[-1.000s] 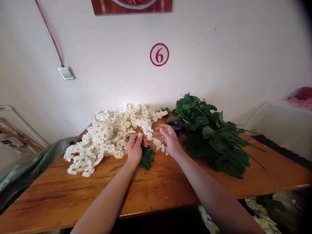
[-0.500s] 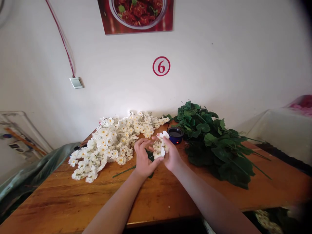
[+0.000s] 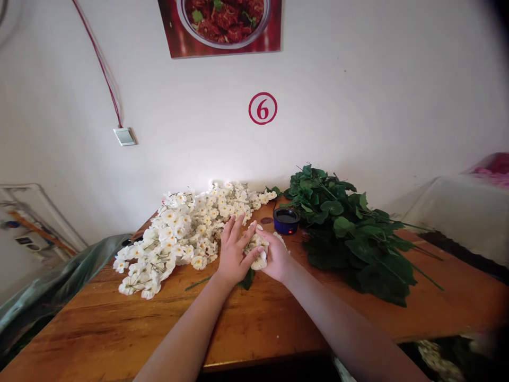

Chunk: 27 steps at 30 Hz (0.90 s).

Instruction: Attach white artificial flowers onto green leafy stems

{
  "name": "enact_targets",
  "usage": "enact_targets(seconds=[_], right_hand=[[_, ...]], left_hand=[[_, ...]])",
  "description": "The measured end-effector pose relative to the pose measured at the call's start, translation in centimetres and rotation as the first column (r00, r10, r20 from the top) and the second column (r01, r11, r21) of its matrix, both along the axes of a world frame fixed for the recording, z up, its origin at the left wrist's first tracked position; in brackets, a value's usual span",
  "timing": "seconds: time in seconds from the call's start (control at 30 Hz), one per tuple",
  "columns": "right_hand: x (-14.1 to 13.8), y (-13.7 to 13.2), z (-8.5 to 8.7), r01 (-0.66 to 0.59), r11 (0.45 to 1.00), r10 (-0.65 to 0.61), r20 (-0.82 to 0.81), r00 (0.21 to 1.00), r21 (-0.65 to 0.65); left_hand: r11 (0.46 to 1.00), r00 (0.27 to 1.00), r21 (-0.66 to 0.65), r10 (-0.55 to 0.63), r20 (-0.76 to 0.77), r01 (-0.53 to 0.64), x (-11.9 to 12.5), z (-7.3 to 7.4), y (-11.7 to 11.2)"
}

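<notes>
A small bunch of white artificial flowers [image 3: 258, 259] is between my hands over the middle of the table. My right hand [image 3: 277, 258] is closed around the flowers from the right side, its fingers partly hidden behind them. My left hand [image 3: 234, 258] lies close on the left with fingers spread, its thumb reaching to the petals. Beneath the hands a green leaf [image 3: 247, 279] and a thin green stem [image 3: 198, 284] lie on the wooden table [image 3: 270, 323]; my left hand hides part of them.
Left of my hands spreads a heap of white flowers [image 3: 170, 233] with yellow centres. To the right lie green leaves [image 3: 342, 228] with long stems pointing right. Between the heaps stands a small blue pot [image 3: 286, 220] with a lit red light. A white wall rises behind the table.
My left hand's fingers have straightened and spread. The flowers have come slightly down and left with my right hand, showing more of the pot and a dark spot beside it.
</notes>
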State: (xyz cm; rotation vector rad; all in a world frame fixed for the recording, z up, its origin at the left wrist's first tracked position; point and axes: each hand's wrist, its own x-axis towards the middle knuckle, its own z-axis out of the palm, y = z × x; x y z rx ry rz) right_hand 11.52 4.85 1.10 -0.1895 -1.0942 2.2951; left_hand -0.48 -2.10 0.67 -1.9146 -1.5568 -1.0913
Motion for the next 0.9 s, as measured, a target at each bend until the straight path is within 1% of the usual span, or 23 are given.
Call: enact_targets(seconds=[0.07,0.13,0.23,0.3,0.4,0.47,0.53,0.6,0.7,0.8,0.87,0.9], right_hand=[[0.1,-0.1,0.1,0.022,1.0,-0.022,-0.002,1.0,-0.003],[0.2,-0.2,0.3,0.023,1.0,-0.023,-0.005,1.0,-0.016],[0.4,-0.7,0.4,0.013,0.999,-0.014,-0.018,1.0,-0.045],[0.2,-1.2,0.3,0.023,0.998,-0.025,-0.041,0.999,-0.062],[-0.3,-2.0,-0.2,0.082,0.994,-0.086,-0.06,0.995,-0.071],[-0.7,-2.3,-0.6,0.155,0.984,-0.16,-0.059,0.985,-0.086],[-1.0,-2.3,-1.0,0.208,0.972,-0.216,-0.068,0.974,-0.109],[-1.1,-2.1,-1.0,0.206,0.972,-0.214,-0.071,0.974,-0.112],[-1.0,-2.0,-0.8,0.16,0.985,-0.163,-0.049,0.985,-0.065],[-1.4,-2.6,-0.8,0.135,0.99,-0.136,-0.034,0.99,-0.028],[-2.1,-3.4,-1.3,0.157,0.987,-0.158,-0.021,0.987,-0.033],[-2.5,-3.8,-1.8,0.196,0.98,-0.196,-0.008,0.981,-0.041]], left_hand=[[0.999,1.0,0.03,-0.019,-0.013,0.019,0.0,0.0,0.0],[0.994,0.997,0.08,-0.077,0.005,0.076,-0.1,0.0,-0.2],[0.972,0.982,0.182,-0.168,0.08,0.152,0.0,0.1,-0.5],[0.964,0.974,0.222,-0.181,0.137,0.148,0.2,0.1,-0.6],[0.975,0.969,0.177,-0.168,0.182,0.136,0.8,0.1,-0.4],[0.978,0.967,0.141,-0.178,0.18,0.154,1.3,-0.1,-0.1],[0.977,0.968,0.133,-0.186,0.167,0.165,1.7,-0.5,0.3],[0.977,0.97,0.141,-0.184,0.157,0.163,1.9,-0.8,0.6],[0.974,0.966,0.155,-0.191,0.173,0.165,1.8,-1.2,0.8],[0.971,0.942,0.173,-0.207,0.265,0.164,1.5,-1.3,0.7],[0.975,0.909,0.192,-0.18,0.375,0.114,1.6,-1.3,0.4],[0.978,0.884,0.195,-0.156,0.441,0.075,1.7,-1.3,0.3]])
